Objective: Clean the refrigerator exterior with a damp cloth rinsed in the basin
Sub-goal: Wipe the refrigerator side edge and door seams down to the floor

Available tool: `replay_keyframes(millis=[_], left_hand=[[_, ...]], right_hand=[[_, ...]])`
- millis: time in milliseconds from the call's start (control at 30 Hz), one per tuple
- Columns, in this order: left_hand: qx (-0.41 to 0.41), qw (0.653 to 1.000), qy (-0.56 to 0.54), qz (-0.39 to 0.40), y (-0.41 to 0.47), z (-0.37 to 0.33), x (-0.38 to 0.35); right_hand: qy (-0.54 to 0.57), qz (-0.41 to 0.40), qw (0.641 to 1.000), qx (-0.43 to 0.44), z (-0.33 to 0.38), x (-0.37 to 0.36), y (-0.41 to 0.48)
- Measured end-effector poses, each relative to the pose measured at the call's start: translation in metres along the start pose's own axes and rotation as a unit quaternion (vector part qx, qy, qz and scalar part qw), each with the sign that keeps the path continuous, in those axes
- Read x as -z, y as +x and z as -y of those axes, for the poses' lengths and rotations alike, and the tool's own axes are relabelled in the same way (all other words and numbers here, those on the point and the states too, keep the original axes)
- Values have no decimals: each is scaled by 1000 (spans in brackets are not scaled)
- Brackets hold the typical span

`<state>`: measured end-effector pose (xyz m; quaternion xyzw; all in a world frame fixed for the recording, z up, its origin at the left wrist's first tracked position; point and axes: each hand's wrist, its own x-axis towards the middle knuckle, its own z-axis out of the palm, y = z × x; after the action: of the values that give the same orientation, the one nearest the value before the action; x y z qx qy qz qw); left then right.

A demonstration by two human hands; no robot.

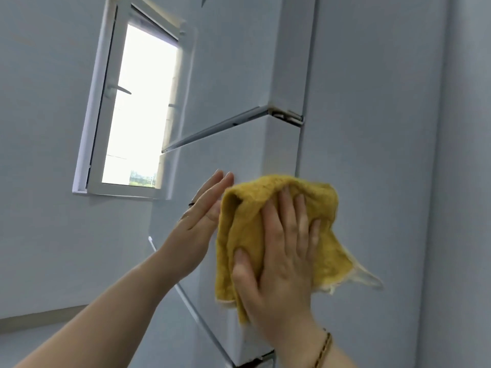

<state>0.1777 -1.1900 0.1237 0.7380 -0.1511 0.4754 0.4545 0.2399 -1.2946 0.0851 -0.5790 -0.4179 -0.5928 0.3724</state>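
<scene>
Pale blue-grey walls close in the room, with a white-framed window bright with daylight on the left. Beside it rises the tall white refrigerator, seen from below. A narrow seam divides its upper and lower doors, and a metal hinge sits at the seam's right end.

The mustard-yellow terry cloth lies against the lower door, folded over its vertical corner edge just below the seam. Its frayed pale corner hangs out to the right.

The right hand presses flat on the cloth. Its fingers are straight and slightly spread, and the thumb lies on the cloth too, so nothing is gripped. A thin brown bracelet circles that wrist.

The left hand rests open against the door front just left of the cloth. Its fingers are straight and held together, pointing upward, and one wears a dark ring. It holds nothing.
</scene>
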Motion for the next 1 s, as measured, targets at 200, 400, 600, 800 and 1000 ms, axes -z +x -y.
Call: replay_keyframes(millis=[200, 400, 600, 800, 1000], left_hand=[[0, 1000, 12, 11, -2, -1, -1], [-3, 1000, 4, 10, -2, -1, 2], [-15, 998, 47, 29, -3, 5, 5], [24, 992, 122, 10, -63, 41, 12], [103, 985, 131, 36, -128, 69, -10]], right_hand=[[-20, 14, 999, 26, -4, 2, -69], [13, 20, 999, 38, -10, 2, -2], [56, 1, 998, -20, -11, 6, 62], [21, 44, 999, -11, -24, 5, -43], [23, 41, 999, -7, -31, 6, -72]])
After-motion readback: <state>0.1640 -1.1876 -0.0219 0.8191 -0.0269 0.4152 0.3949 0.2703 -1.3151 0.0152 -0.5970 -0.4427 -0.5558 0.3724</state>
